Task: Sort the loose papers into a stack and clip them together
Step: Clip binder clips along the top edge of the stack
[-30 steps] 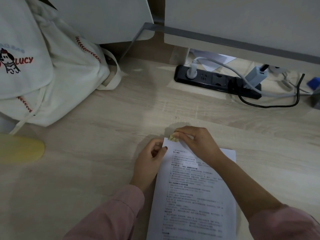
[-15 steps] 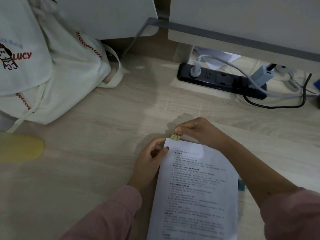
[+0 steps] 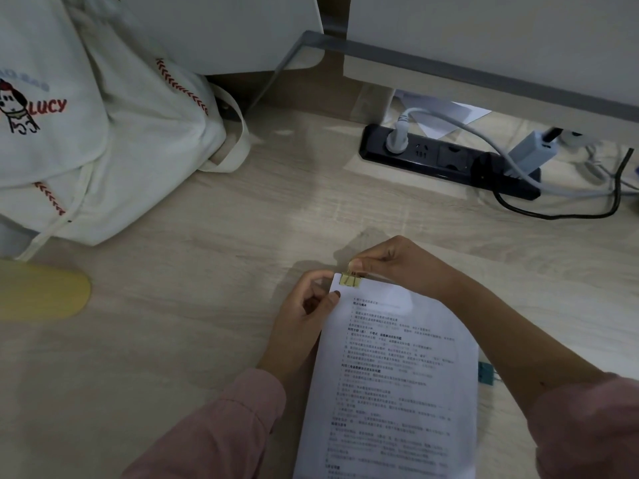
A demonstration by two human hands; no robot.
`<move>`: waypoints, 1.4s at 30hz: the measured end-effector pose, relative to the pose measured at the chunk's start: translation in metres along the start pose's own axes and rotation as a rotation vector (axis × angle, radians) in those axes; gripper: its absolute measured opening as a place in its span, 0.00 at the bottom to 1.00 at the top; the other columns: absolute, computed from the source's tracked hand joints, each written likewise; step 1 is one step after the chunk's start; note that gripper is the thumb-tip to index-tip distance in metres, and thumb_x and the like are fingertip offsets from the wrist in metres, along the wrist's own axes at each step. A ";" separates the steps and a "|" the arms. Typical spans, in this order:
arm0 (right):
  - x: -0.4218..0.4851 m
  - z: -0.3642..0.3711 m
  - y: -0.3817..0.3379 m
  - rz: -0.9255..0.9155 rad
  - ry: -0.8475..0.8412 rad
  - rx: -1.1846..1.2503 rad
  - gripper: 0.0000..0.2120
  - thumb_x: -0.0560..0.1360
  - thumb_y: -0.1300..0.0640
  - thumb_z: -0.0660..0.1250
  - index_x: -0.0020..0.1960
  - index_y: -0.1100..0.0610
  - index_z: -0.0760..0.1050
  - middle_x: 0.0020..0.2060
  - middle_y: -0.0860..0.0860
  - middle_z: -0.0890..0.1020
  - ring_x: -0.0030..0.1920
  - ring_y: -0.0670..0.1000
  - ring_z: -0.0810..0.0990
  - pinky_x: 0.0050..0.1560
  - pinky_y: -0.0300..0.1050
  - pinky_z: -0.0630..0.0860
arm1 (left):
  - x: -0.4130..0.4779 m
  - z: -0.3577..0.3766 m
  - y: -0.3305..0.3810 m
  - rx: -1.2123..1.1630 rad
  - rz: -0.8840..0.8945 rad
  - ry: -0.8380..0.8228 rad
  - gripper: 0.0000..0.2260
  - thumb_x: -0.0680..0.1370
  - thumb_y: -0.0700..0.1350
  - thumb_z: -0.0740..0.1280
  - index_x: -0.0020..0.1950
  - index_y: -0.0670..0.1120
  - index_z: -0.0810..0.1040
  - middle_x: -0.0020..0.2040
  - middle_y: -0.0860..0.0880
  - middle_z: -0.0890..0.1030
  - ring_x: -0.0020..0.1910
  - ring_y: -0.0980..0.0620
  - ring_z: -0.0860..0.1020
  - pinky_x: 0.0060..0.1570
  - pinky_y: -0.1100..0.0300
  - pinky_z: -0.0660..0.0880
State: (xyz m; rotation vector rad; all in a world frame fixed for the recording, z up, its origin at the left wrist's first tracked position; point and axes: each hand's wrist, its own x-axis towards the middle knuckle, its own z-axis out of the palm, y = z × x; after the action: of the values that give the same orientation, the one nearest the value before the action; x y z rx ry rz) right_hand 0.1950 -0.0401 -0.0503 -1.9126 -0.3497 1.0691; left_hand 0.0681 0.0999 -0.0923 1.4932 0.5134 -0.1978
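The clip (image 3: 350, 280) is pinched by the right hand (image 3: 390, 262), and the far left corner of the papers (image 3: 397, 375) by the left hand (image 3: 304, 305). If the clip is released askew, lower sheets may be missed.

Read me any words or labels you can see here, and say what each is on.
"LUCY": red letters on the white cloth bag, beside a dog drawing.
Pale blue letters above it: too blurred to read.
Top sheet of the papers: printed lines, too small to read.
Marking on the power strip: unreadable.
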 end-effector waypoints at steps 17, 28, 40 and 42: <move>-0.044 -0.017 0.029 0.057 0.438 0.054 0.08 0.77 0.55 0.62 0.46 0.51 0.80 0.44 0.46 0.84 0.47 0.43 0.82 0.55 0.38 0.75 | 0.003 0.004 -0.002 0.303 -0.032 0.020 0.09 0.77 0.44 0.64 0.52 0.59 0.72 0.46 0.55 0.80 0.45 0.56 0.79 0.47 0.60 0.76; -0.169 -0.006 0.119 0.474 0.738 -0.242 0.06 0.76 0.53 0.64 0.45 0.56 0.74 0.41 0.54 0.79 0.38 0.52 0.77 0.35 0.45 0.71 | -0.011 0.022 -0.004 0.467 0.000 0.049 0.21 0.69 0.47 0.68 0.60 0.57 0.69 0.58 0.55 0.77 0.55 0.55 0.78 0.53 0.53 0.78; -0.173 0.019 0.102 0.321 0.881 -0.253 0.10 0.79 0.56 0.59 0.44 0.60 0.75 0.46 0.50 0.70 0.41 0.52 0.75 0.42 0.43 0.71 | -0.038 0.021 0.001 0.656 0.185 0.101 0.23 0.74 0.43 0.68 0.67 0.46 0.68 0.64 0.51 0.67 0.66 0.50 0.62 0.62 0.61 0.60; -0.173 0.022 0.081 0.237 0.803 -0.131 0.10 0.79 0.56 0.59 0.40 0.56 0.72 0.42 0.48 0.74 0.40 0.50 0.77 0.40 0.41 0.72 | -0.044 0.029 0.012 0.554 0.187 0.014 0.17 0.75 0.45 0.67 0.63 0.47 0.71 0.61 0.55 0.67 0.64 0.54 0.64 0.60 0.65 0.62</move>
State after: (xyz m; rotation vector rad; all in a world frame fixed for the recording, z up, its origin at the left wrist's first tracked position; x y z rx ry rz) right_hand 0.0628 -0.1775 -0.0270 -2.3592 0.2736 0.3468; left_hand 0.0406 0.0646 -0.0622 2.0728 0.3384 -0.1918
